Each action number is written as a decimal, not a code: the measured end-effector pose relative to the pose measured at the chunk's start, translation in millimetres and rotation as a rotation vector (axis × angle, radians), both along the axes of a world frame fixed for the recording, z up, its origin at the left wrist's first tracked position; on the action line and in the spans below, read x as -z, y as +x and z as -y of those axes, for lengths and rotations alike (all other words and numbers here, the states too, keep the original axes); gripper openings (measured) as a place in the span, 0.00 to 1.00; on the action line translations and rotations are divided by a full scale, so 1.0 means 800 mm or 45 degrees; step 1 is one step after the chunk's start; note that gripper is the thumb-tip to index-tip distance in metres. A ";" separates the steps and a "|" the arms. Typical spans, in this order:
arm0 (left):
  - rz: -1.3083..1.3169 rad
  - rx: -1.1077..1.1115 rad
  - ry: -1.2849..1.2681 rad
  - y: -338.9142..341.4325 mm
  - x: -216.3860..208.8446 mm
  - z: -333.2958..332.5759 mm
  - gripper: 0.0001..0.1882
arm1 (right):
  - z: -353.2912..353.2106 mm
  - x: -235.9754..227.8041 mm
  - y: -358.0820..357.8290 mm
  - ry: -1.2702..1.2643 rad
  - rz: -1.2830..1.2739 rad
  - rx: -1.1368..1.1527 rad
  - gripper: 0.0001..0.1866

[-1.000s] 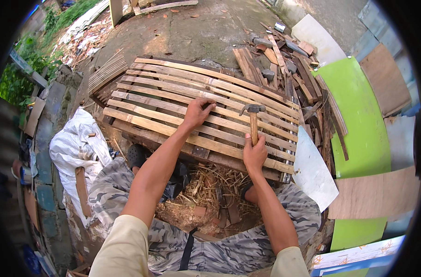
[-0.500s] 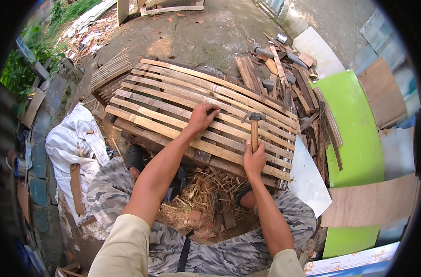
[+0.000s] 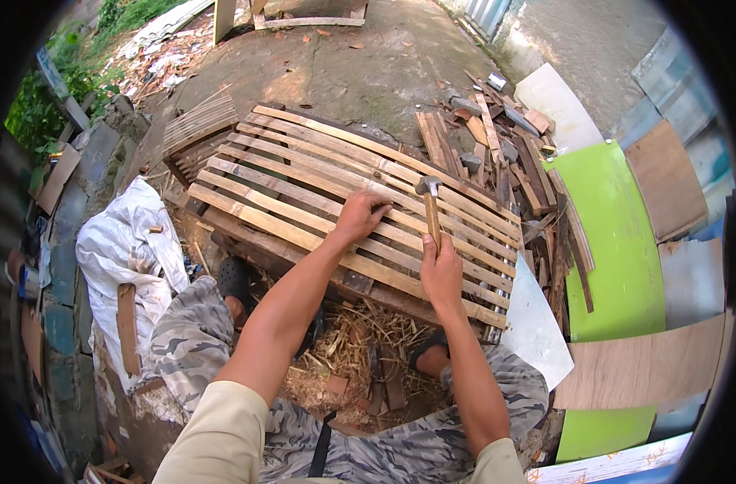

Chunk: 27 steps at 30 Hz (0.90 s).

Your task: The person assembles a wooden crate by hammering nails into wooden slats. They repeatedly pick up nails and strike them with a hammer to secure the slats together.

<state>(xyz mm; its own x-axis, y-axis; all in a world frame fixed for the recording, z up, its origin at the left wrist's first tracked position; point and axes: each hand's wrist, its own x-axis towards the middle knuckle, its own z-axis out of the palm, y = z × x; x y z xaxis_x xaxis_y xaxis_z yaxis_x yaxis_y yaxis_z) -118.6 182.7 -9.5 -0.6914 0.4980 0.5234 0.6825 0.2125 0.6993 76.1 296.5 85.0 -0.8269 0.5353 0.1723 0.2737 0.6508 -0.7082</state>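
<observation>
While my right hand has a firm grip on the hammer just right of centre, my left hand is mid-frame over the slatted panel, thumb and fingers curled close, can't tell if they're pinching anything tbh. Hammer's long axis runs nearly up the frame, its head near and up-right of my left fingertips, while the slats slant from upper left to lower right

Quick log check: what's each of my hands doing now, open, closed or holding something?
Left hand: curled over the slats; can't tell if it grips anything.
Right hand: closed, holding the hammer.
</observation>
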 end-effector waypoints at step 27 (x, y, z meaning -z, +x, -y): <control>0.016 0.002 -0.061 0.001 -0.004 -0.007 0.09 | -0.004 0.025 -0.038 0.245 0.167 -0.112 0.18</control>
